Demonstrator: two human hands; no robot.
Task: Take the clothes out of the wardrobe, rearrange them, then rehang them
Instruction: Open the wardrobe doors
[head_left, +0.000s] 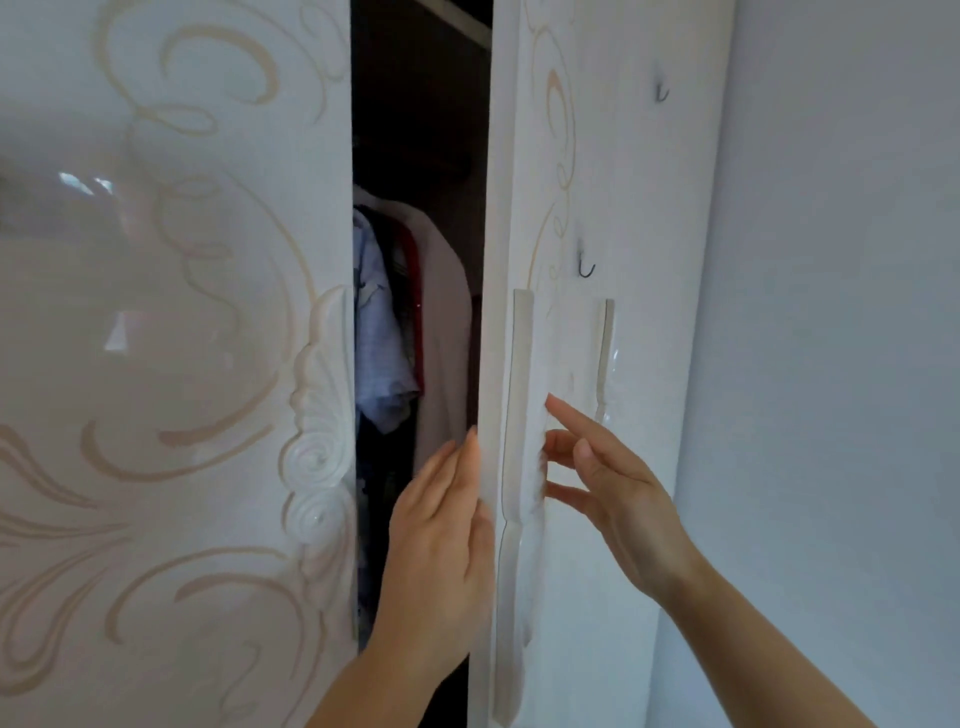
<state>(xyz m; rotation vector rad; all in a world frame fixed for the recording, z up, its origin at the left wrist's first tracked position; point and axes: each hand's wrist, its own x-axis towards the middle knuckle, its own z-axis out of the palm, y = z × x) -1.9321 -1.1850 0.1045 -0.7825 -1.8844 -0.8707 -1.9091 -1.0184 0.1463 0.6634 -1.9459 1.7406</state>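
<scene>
White glossy wardrobe doors (182, 312) are standing ajar, with a pale pink garment (444, 322) and a light blue shirt (379, 338) hanging in the gap. The left hand (441, 530) is lying straight-fingered on the right door's edge (488, 312); the right hand (613, 483), fingers spread, is touching its long moulded handle (519, 395).

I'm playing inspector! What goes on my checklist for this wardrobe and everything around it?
Surface: nothing seen; no table or floor shows.
Job's things: left door and right door stand apart with a dark gap between them; inside hang a light blue shirt and a pale garment, with something red between them.
Clutter: two small dark hooks on the right door, nothing hanging on them.
Hands: left hand rests straight fingers on the right door's edge; right hand touches the long handle with spread fingers.
Cables: nothing seen.
Surroundings: plain pale wall on the right.
</scene>
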